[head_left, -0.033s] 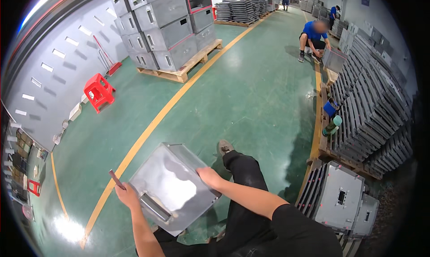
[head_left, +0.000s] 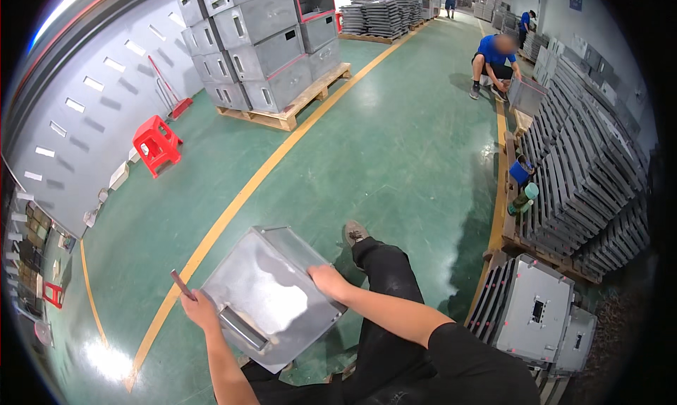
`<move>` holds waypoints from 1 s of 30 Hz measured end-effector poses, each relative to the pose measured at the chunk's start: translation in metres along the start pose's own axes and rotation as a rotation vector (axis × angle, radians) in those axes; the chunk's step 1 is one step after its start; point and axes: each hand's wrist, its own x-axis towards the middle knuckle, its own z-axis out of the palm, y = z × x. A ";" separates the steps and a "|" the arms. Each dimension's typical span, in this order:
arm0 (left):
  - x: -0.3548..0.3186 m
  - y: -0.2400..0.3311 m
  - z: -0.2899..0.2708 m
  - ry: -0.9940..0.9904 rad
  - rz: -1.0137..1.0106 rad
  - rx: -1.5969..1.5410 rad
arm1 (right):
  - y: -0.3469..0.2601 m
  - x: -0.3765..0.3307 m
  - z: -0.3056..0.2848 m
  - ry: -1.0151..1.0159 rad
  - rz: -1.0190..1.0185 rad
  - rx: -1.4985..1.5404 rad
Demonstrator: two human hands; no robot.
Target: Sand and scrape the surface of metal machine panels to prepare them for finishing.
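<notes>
A grey metal box rests tilted in front of me, close to my legs. Its upper face has a bright patch and a long slot-like opening near my left forearm. My left hand is closed around a thin reddish-brown stick-like tool, whose far end sticks up past the thumb. That hand is at the box's left edge; whether it also touches the metal is unclear. My right hand grips the box's right side, its fingertips partly hidden against the surface.
Stacked grey boxes stand on a wooden pallet ahead. A red stool is at the left. Grey panels are stacked along the right, beside a green bottle and blue container. A person in blue crouches farther off.
</notes>
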 end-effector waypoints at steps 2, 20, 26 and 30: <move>0.004 -0.017 -0.008 0.011 -0.065 -0.006 | -0.009 -0.003 0.017 -0.010 0.010 0.043; -0.088 -0.017 -0.037 0.120 -0.254 0.299 | -0.073 -0.028 0.063 -0.088 0.185 0.411; -0.115 -0.011 -0.028 0.170 -0.106 0.210 | -0.078 -0.022 0.071 -0.304 0.248 0.700; -0.100 -0.010 -0.045 0.053 -0.365 0.172 | -0.091 -0.024 0.091 -0.297 0.200 0.657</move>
